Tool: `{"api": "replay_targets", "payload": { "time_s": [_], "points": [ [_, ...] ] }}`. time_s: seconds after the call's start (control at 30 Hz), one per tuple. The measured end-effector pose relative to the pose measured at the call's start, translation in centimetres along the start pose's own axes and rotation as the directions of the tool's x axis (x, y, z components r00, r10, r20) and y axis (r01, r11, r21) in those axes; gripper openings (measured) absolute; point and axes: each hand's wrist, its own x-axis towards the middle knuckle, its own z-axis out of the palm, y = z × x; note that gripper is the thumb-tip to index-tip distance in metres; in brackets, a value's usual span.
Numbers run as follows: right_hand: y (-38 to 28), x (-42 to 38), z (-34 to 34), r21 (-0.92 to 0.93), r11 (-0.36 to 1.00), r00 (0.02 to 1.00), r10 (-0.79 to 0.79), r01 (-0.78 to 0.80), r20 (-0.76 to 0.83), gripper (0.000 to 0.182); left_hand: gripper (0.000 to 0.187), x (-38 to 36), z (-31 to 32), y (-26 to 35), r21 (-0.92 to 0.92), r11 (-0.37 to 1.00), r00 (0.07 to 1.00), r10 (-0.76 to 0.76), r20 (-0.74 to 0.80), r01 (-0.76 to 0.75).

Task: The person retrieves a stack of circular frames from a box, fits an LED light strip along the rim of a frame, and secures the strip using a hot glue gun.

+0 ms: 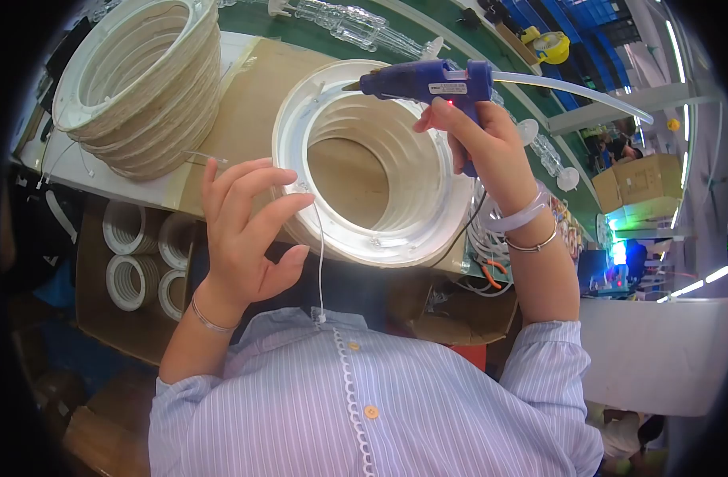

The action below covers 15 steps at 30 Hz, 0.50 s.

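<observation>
Two stacks of white rings on the bench, and work in hand on the nearer stack (396,238) only. Right hand (491,147) closed round the grip of a blue glue gun (427,81), forefinger up by the trigger, small red lamp lit on the body. Left hand (245,230) spread wide and loose, holding nothing outright; forefinger tip resting at the near-left rim of the top ring (288,135), just where a thin white wire (322,262) leaves the ring and hangs down towards the striped shirt.

As to progress, judged from what lies here: somewhere in the middle. Wire already laid against the rim and steadied by a fingertip; no fresh bead of glue visible at that spot (too small and pale to be sure of). Nozzle hovering over the far-left part of the rim, close above it, contact not discernible. Far stack (141,87) at the upper left untouched, more rings waiting in an open carton (133,270) under the bench edge.

Gun lying almost level, long axis running left to right across the view, nozzle to the left and tipped a shade downward at the ring, clear glue stick (571,86) trailing out of the back towards the right
</observation>
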Motion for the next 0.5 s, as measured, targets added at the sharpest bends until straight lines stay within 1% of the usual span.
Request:
{"api": "replay_targets", "payload": {
  "time_s": [0.03,0.1,0.13,0.2,0.33,0.4,0.43,0.5],
  "points": [
    [0.0,0.1,0.0,0.0,1.0,1.0,-0.001,0.001,0.002,0.026,0.039,0.0,-0.1,-0.1,0.001,1.0,1.0,-0.002,-0.001,0.002],
    [0.0,0.2,-0.1,-0.059,0.998,0.99,-0.028,0.02,-0.136,0.027,0.033,0.1,-0.1,-0.3,-0.019,1.0,0.997,-0.006,-0.077,0.005],
    [-0.1,0.3,-0.2,-0.062,0.998,0.99,-0.029,0.02,-0.135,0.027,0.033,0.1,-0.1,-0.4,-0.021,1.0,0.997,-0.008,-0.081,0.006],
    [-0.3,0.1,-0.8,-0.068,0.997,0.979,0.008,-0.022,-0.201,0.027,0.033,0.0,-0.1,-0.5,-0.026,1.0,0.997,-0.019,-0.079,0.017],
    [0.2,-0.3,-1.3,-0.078,0.997,0.979,0.009,-0.025,-0.204,0.027,0.033,-0.3,0.0,-0.5,-0.032,0.999,0.997,-0.033,-0.068,0.031],
    [0.3,-0.4,-1.1,-0.014,0.999,0.987,0.049,-0.052,-0.151,0.027,0.04,-0.4,-0.1,-0.5,-0.021,0.999,0.999,-0.032,-0.019,0.031],
    [0.2,-0.4,-0.8,-0.01,0.999,0.988,0.05,-0.053,-0.147,0.027,0.04,-0.4,-0.1,-0.5,-0.018,0.999,0.999,-0.035,-0.017,0.034],
    [0.0,-0.1,0.1,0.048,0.997,0.994,0.071,-0.068,-0.078,0.027,0.04,-0.3,0.0,-0.5,-0.011,1.0,0.999,-0.028,-0.026,0.028]
  ]
}}
